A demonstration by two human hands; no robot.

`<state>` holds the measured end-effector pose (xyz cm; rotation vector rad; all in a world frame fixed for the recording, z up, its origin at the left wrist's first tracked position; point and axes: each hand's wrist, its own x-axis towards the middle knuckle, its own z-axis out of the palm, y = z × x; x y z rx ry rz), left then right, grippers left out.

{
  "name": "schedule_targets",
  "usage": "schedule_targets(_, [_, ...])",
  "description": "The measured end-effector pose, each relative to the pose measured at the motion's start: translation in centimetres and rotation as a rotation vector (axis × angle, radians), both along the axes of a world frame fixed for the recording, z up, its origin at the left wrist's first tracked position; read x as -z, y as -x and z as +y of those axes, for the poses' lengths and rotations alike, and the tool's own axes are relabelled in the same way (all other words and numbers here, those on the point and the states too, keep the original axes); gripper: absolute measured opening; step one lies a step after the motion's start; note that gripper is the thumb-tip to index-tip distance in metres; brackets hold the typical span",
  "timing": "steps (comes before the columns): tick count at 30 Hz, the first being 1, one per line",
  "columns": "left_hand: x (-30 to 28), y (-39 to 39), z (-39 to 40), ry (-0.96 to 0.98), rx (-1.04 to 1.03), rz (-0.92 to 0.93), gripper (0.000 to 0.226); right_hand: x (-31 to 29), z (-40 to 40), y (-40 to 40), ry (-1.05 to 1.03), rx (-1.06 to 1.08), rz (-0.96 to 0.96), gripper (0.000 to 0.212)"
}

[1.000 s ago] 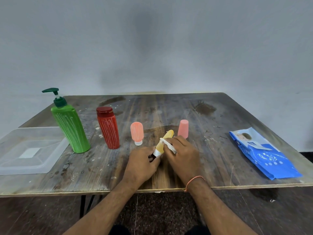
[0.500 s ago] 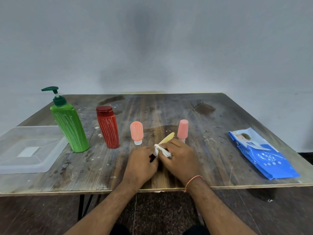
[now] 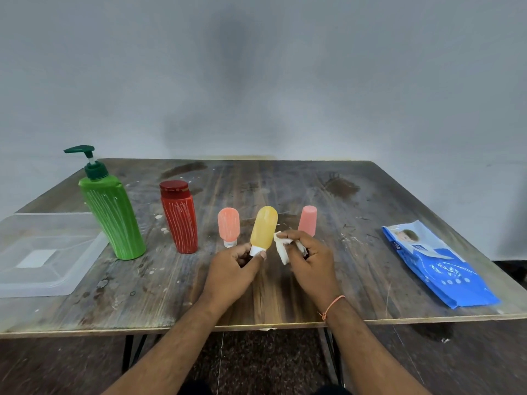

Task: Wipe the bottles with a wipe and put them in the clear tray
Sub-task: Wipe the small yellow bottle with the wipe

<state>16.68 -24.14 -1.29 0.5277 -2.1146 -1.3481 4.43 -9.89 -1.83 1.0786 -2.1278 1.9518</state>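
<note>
My left hand [image 3: 232, 273] pinches the white cap of a small yellow bottle [image 3: 264, 227] and holds it upright above the table, cap down. Just to its right, my right hand [image 3: 310, 262] grips a crumpled white wipe [image 3: 282, 248], which sits beside the bottle's lower part. On the table stand a green pump bottle [image 3: 112, 212], a red bottle [image 3: 179, 219], an orange small bottle [image 3: 228, 228] and a pink small bottle [image 3: 308, 219]. The clear tray [image 3: 42, 276] lies at the left edge with no bottle in it.
A blue pack of wipes [image 3: 436, 266] lies flat at the right side of the wooden table [image 3: 285, 183]. The table's front edge runs just under my forearms. A grey wall stands behind.
The yellow bottle lay slanted under my right hand with the wipe on it; now my left hand holds it upright and my right hand has drawn the wipe off to the right.
</note>
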Motion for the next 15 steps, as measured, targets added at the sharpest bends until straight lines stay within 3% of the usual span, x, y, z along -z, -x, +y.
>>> schedule_targets(3, [0.06, 0.07, -0.35, -0.099, 0.024, 0.030, 0.020, -0.02, 0.04, 0.10, -0.011, -0.036, -0.019, 0.034])
schedule_targets(8, [-0.13, 0.04, -0.41, -0.090, 0.050, 0.036, 0.016, -0.36, -0.21, -0.47, 0.032, -0.045, -0.102, 0.004])
schedule_targets(12, [0.02, 0.04, -0.42, -0.053, 0.022, 0.005, 0.012, -0.57, -0.57, -0.60, 0.091, 0.026, -0.205, 0.006])
schedule_targets(15, [-0.04, -0.01, -0.24, -0.008, 0.012, -0.036, 0.015, -0.49, -0.64, -0.44, 0.102, 0.038, -0.232, 0.019])
